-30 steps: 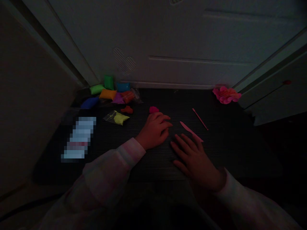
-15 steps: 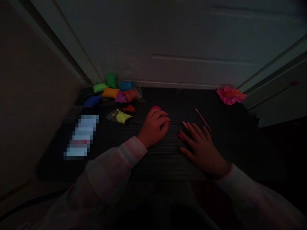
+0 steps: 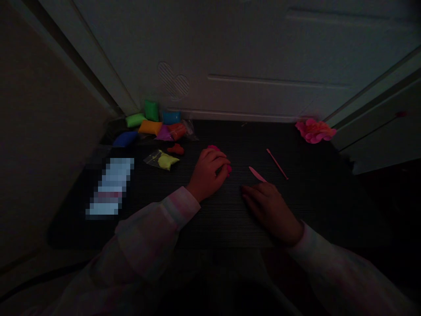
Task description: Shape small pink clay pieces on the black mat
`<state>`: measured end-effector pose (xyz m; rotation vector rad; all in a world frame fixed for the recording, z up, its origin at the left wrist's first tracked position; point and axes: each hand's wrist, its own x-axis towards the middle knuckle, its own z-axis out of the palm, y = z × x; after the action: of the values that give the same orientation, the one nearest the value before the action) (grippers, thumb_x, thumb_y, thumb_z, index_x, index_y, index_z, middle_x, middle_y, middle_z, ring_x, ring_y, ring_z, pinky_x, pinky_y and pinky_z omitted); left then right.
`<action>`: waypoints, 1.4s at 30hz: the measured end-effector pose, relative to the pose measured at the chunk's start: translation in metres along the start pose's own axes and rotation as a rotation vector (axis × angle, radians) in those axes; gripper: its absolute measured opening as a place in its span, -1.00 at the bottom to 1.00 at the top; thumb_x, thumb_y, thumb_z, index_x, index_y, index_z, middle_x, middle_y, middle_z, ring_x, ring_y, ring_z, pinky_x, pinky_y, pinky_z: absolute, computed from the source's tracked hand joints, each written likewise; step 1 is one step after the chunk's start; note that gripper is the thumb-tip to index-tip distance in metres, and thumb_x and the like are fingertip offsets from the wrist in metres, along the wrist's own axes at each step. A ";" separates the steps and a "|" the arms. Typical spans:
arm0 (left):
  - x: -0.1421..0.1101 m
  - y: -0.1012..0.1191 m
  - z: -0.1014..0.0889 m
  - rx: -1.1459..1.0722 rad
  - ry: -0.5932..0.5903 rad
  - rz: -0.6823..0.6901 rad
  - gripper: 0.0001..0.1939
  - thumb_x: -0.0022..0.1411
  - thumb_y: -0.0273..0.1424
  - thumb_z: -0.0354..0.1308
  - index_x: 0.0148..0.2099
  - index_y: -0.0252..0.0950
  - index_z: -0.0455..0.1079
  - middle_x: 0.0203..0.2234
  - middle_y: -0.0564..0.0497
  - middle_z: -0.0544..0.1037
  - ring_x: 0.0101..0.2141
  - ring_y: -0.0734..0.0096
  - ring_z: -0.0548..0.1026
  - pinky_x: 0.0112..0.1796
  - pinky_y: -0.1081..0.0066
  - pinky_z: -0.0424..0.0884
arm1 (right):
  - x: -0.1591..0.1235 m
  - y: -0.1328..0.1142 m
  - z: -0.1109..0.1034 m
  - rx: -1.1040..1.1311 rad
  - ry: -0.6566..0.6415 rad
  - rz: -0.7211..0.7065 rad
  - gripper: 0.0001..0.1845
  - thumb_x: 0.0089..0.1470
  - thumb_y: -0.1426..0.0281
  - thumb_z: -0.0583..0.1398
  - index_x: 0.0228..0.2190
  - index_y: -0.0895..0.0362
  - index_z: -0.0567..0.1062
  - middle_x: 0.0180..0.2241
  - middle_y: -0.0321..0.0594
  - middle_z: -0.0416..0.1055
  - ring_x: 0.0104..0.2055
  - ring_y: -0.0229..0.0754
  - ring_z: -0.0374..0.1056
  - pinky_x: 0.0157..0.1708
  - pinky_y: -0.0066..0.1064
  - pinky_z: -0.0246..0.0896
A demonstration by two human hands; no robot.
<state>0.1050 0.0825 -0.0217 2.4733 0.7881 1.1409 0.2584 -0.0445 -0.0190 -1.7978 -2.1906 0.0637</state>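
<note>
Pink clay [image 3: 229, 170] on dark surface [image 3: 210, 224], partly under left hand [image 3: 209, 173], right of yellow packet [image 3: 167, 161]; fingers curled over clay, grip can't be told; right hand [image 3: 271, 210] low, hold can't be told; pink knife [image 3: 257, 174] just far of it.

Hot-pink clay [image 3: 229, 169], mostly hid., nr. ctr; pink knife [image 3: 257, 174] to R, diag., part-hid.

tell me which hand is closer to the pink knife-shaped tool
The right. The right hand is right at the knife-shaped tool, hiding its near part from view; the left hand is apart from it, off to its left, over some pink material.
</note>
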 end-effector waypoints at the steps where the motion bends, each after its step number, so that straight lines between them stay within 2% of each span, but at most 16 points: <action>1: 0.000 -0.001 0.000 0.000 0.001 -0.003 -0.88 0.11 -0.47 0.02 -0.36 -0.31 0.39 -0.37 -0.02 0.47 -0.23 0.36 0.33 -0.15 0.25 0.27 | 0.001 -0.001 0.001 0.026 0.007 0.015 -0.72 0.09 0.38 0.03 -0.20 0.23 0.41 -0.36 -0.12 0.41 -0.31 -0.17 0.27 -0.24 -0.30 0.19; 5: 0.000 -0.002 0.000 -0.001 0.010 -0.009 -0.88 0.11 -0.48 0.02 -0.36 -0.31 0.39 -0.37 -0.02 0.47 -0.23 0.36 0.34 -0.15 0.25 0.27 | -0.003 -0.005 0.002 0.052 -0.021 0.075 -0.68 0.09 0.34 0.02 -0.17 0.24 0.40 -0.35 -0.11 0.39 -0.31 -0.18 0.27 -0.26 -0.33 0.22; 8: 0.000 -0.001 -0.001 0.004 0.015 -0.010 -0.88 0.11 -0.48 0.02 -0.35 -0.31 0.39 -0.36 -0.02 0.47 -0.22 0.36 0.33 -0.15 0.26 0.27 | -0.010 -0.008 0.001 -0.080 -0.045 0.072 -0.59 0.07 0.25 0.02 -0.09 0.21 0.36 -0.25 -0.05 0.37 -0.22 -0.09 0.25 -0.19 -0.20 0.18; 12: 0.000 0.000 -0.001 0.003 0.022 -0.010 -0.88 0.10 -0.49 0.02 -0.36 -0.32 0.39 -0.37 -0.03 0.47 -0.23 0.36 0.33 -0.15 0.27 0.27 | -0.019 -0.015 0.001 -0.216 -0.090 0.022 -0.46 0.07 0.18 -0.01 0.02 0.21 0.23 0.05 0.02 0.18 0.05 0.05 0.07 0.01 -0.01 -0.07; 15: 0.000 0.000 -0.001 0.002 0.024 -0.013 -0.88 0.10 -0.49 0.02 -0.36 -0.31 0.39 -0.37 -0.02 0.47 -0.22 0.36 0.34 -0.15 0.27 0.28 | -0.021 -0.016 0.001 -0.236 -0.128 -0.007 -0.42 0.06 0.13 -0.03 0.05 0.16 0.18 0.14 -0.03 0.04 0.15 0.06 -0.08 0.06 0.01 -0.19; 20: 0.001 -0.001 0.000 0.010 0.030 -0.015 -0.88 0.11 -0.48 0.02 -0.36 -0.30 0.38 -0.38 0.00 0.47 -0.24 0.37 0.34 -0.15 0.26 0.27 | -0.020 -0.008 -0.001 -0.274 -0.099 0.114 -0.45 0.05 0.11 -0.04 0.04 0.10 0.22 0.17 0.01 -0.04 0.19 0.10 -0.16 0.07 0.06 -0.25; 25: 0.000 0.000 0.000 0.002 0.016 -0.021 -0.88 0.11 -0.48 0.01 -0.36 -0.31 0.39 -0.37 -0.02 0.47 -0.23 0.36 0.34 -0.15 0.27 0.27 | -0.021 -0.011 -0.001 -0.239 -0.132 0.007 -0.45 0.04 0.12 -0.01 0.05 0.03 0.18 0.16 -0.02 -0.02 0.19 0.09 -0.14 0.07 0.06 -0.24; 29: 0.000 0.000 0.000 -0.008 0.010 -0.032 -0.87 0.12 -0.47 0.01 -0.35 -0.29 0.38 -0.37 -0.01 0.47 -0.23 0.36 0.34 -0.16 0.25 0.27 | -0.021 -0.011 -0.001 -0.271 -0.092 0.100 -0.48 0.06 0.16 -0.02 0.04 0.08 0.20 0.17 0.04 -0.06 0.18 0.14 -0.13 0.03 0.11 -0.19; 33: 0.000 0.000 0.001 -0.010 -0.004 -0.035 -0.88 0.10 -0.47 0.01 -0.36 -0.30 0.38 -0.37 -0.01 0.47 -0.23 0.36 0.33 -0.15 0.25 0.27 | -0.021 -0.011 -0.001 -0.223 -0.144 -0.009 -0.45 0.03 0.11 0.00 0.05 0.02 0.18 0.16 -0.01 -0.03 0.18 0.10 -0.12 0.04 0.08 -0.18; 38: 0.000 -0.001 0.002 -0.006 0.014 -0.038 -0.88 0.11 -0.47 0.01 -0.35 -0.30 0.38 -0.37 -0.01 0.47 -0.24 0.38 0.34 -0.15 0.26 0.26 | -0.020 -0.009 -0.003 -0.280 -0.114 0.096 -0.48 0.07 0.16 -0.03 0.04 0.08 0.20 0.17 0.05 -0.07 0.19 0.14 -0.15 0.03 0.11 -0.17; 42: 0.000 0.000 0.001 -0.004 0.007 -0.033 -0.88 0.11 -0.48 0.01 -0.35 -0.32 0.38 -0.38 -0.02 0.47 -0.23 0.37 0.34 -0.15 0.27 0.26 | -0.019 -0.009 -0.003 -0.223 -0.160 -0.019 -0.45 0.03 0.12 0.01 0.05 0.00 0.17 0.16 -0.04 -0.01 0.18 0.08 -0.11 0.05 0.07 -0.17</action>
<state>0.1059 0.0830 -0.0225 2.4449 0.8253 1.1395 0.2536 -0.0656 -0.0186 -1.9499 -2.4085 -0.0445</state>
